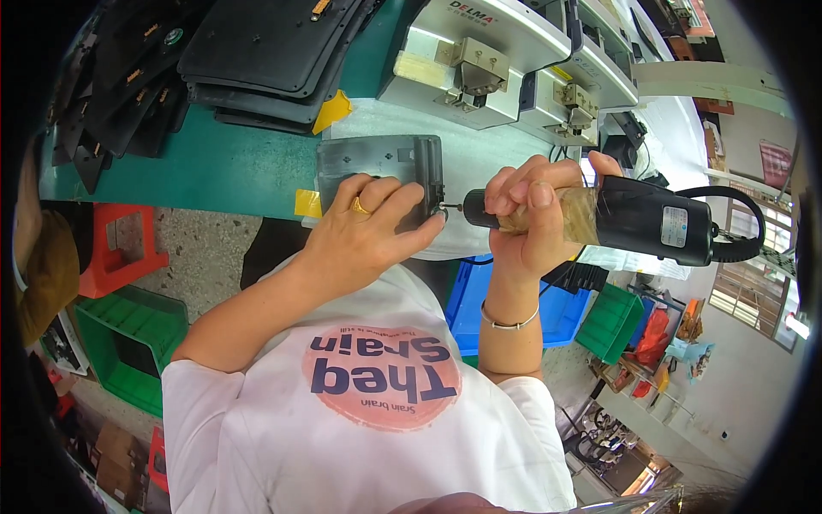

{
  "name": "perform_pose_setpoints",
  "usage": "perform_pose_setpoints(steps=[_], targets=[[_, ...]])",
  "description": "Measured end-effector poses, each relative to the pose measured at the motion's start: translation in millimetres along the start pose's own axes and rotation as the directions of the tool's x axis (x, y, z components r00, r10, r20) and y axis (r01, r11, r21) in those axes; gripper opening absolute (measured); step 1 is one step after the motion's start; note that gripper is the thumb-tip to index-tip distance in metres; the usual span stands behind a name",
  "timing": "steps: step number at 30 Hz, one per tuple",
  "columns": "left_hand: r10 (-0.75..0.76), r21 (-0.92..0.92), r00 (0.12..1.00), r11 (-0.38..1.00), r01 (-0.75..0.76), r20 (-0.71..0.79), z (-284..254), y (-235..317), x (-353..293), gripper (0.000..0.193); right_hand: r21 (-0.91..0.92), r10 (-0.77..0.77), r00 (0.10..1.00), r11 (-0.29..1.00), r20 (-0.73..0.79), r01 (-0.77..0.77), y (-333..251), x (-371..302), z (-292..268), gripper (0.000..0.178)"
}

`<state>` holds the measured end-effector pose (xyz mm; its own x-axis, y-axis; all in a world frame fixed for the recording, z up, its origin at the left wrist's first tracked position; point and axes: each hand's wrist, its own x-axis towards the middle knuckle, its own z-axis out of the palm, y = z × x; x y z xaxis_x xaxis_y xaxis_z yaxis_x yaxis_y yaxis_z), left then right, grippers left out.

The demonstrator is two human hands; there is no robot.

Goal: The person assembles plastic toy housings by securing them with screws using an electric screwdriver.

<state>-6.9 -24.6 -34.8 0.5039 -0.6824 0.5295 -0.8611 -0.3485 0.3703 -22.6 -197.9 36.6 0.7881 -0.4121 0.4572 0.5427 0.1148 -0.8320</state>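
A flat black plastic panel (368, 158) lies on a pale mat near the front edge of the green table. My left hand (364, 224) presses on it, with thumb and forefinger closed at its right edge beside small metal fittings. In my right hand (533, 201) is a black electric screwdriver (655, 224), its grip wrapped in clear tape. The tool is held level, bit pointing left. Its tip meets the panel's right edge by my left fingertips; whether a screw sits there is too small to tell.
Stacked black panels (265, 51) stand at the back left, with more loose panels (128, 94) beyond. Two white box-shaped machines (419, 73) line the back. Below the table are a blue crate (556, 313), a green crate (128, 377) and a red stool (107, 248). A person's sleeve (47, 257) shows far left.
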Motion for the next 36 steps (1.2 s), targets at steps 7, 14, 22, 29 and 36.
perform_pose_setpoints(steps=[7, 14, 22, 29, 36], targets=[[-0.008, -0.009, 1.0, 1.0, 0.008, 0.0, -1.4, 1.0, -0.9, 0.036, -0.047, 0.009, 1.0, 0.999, 0.012, -0.008, 2.5, -3.6, 1.2, 0.056], [-0.034, -0.046, 0.999, 0.998, 0.035, 0.02, -3.0, 0.4, 0.6, 0.034, -0.239, -0.024, 0.99, 0.969, 0.139, 0.057, 2.8, -3.2, 8.0, 0.068], [-0.042, -0.073, 0.999, 0.996, 0.044, 0.033, -2.5, -4.1, 1.9, 0.033, -0.229, -0.057, 0.982, 0.968, 0.18, 0.098, 9.8, -5.2, 9.4, 0.06], [-0.039, -0.075, 0.999, 0.996, 0.04, 0.016, -4.3, -3.3, 2.1, 0.032, -0.126, -0.017, 0.997, 0.992, 0.075, 0.027, 8.6, -6.8, 12.0, 0.053], [-0.044, -0.079, 0.999, 0.996, 0.044, 0.008, -6.1, -0.5, 2.8, 0.032, -0.168, 0.103, 0.978, 0.983, 0.182, -0.072, 3.8, 9.0, 3.8, 0.061]])
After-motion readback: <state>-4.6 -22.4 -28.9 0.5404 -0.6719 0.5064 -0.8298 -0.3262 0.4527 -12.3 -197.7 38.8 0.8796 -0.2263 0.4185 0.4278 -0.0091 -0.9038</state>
